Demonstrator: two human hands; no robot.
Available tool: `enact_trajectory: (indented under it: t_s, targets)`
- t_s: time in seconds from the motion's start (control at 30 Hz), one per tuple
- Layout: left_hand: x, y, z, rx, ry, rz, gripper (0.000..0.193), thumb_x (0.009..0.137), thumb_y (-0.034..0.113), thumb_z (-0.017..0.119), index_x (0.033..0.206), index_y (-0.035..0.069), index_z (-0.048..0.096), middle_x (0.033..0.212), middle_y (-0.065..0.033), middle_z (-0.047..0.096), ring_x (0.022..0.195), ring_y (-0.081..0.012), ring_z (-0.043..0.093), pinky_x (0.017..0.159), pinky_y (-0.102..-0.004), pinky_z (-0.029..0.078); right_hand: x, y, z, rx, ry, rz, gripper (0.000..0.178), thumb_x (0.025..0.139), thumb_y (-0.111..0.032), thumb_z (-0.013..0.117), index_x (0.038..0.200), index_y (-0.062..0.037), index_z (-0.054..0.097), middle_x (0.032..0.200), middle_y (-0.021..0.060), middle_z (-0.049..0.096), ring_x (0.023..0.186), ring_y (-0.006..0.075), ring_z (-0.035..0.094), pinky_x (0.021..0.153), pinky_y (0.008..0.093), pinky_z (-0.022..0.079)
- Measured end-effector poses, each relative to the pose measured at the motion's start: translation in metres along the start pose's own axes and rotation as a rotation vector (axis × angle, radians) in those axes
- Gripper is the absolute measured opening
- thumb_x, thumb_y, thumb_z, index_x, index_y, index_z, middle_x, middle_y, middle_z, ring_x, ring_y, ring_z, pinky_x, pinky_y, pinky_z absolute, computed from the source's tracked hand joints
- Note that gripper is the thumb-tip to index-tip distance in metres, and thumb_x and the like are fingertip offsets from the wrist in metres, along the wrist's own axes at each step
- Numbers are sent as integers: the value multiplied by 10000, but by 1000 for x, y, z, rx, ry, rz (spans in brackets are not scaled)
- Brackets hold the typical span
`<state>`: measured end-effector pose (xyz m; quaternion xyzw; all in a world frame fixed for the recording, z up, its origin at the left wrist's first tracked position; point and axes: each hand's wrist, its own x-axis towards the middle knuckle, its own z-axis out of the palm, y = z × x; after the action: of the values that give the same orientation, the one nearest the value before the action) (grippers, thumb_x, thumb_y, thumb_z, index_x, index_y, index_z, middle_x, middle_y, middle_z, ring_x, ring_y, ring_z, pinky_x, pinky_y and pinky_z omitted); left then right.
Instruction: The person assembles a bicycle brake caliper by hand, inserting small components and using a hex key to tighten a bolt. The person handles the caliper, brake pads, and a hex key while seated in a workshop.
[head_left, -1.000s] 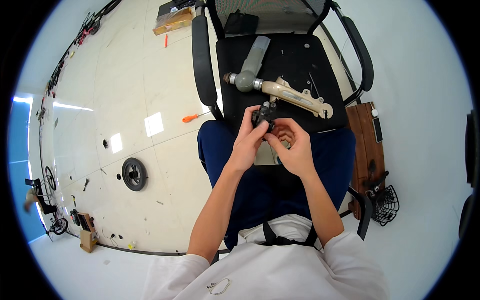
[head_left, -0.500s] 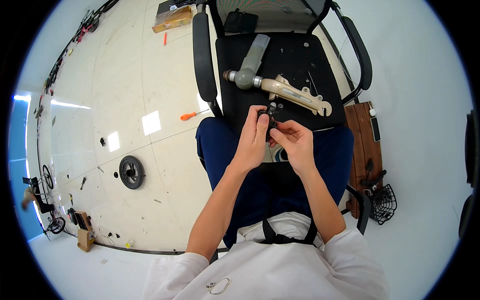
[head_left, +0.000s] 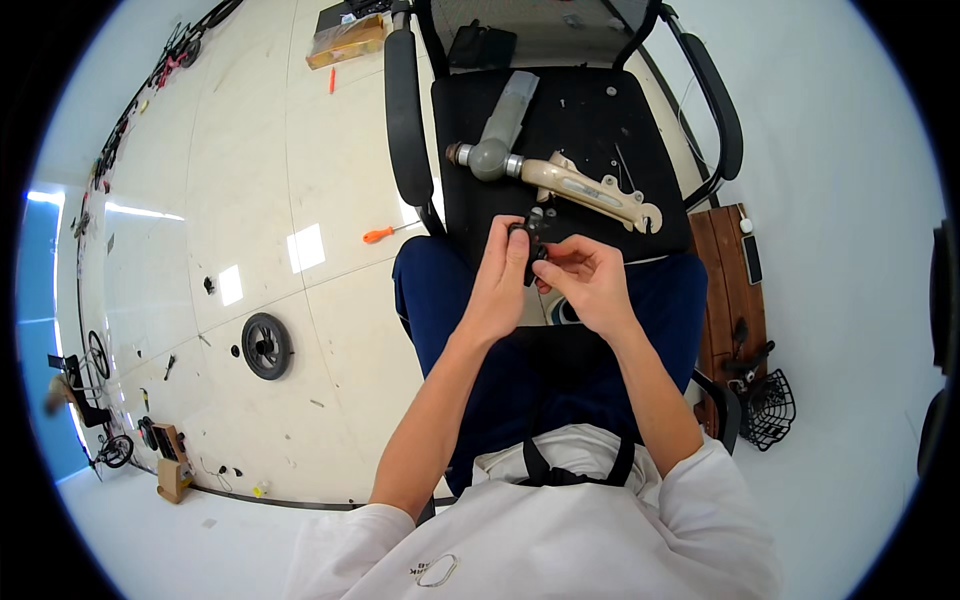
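Note:
My left hand (head_left: 500,265) is closed round a small black mechanical part (head_left: 534,240) with silvery bits at its top, held over the front of the chair seat. The thumb lies along its left side. From the right, my right hand (head_left: 587,276) pinches at the lower edge of the same part; what its fingertips grip exactly is too small to tell. Beyond both hands, a beige and grey metal frame piece (head_left: 590,192), with a round joint and a hooked slotted end, lies across the black chair seat (head_left: 640,110).
Small nuts and screws (head_left: 611,91) and a thin rod (head_left: 626,165) lie on the seat. Armrests (head_left: 408,120) rise either side. An orange screwdriver (head_left: 378,235) and a black wheel (head_left: 266,346) are on the tiled floor to the left; a wooden board (head_left: 728,290) is right.
My left hand and the black part have shifted slightly left and down. The right fingertips still pinch at its lower edge, a little more spread from the left hand.

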<state>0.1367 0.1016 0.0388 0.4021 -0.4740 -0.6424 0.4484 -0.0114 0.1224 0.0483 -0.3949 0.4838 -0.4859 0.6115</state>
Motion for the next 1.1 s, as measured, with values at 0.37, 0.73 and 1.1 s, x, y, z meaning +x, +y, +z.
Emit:
enact_trajectory:
  t_s: [0.37,0.73,1.1]
  targets:
    - [5,6,-9,-179,27,53,398,973,164,573,1329,63,426,1200,-81,522,1069,-152,531,911,-289,449,1,-1,-19,110,10,20,220,934,-95,647,1094,55,650,947,136,705,826,169,690,756,287,570]
    - [1,-1,-6,543,81,339,580,739,67,829,1245,34,546,1028,-52,670,840,-89,613,703,-213,508,-15,13,-5,407,32,80,322,986,-146,580,1247,44,593,1090,115,682,983,168,657,876,337,540]
    - [-1,2,0,483,91,327,432,723,33,796,1117,47,619,1104,-52,688,809,-112,611,724,-232,519,-8,23,-1,407,25,56,318,939,-128,643,1230,-4,605,1133,53,646,1032,131,613,935,310,494]
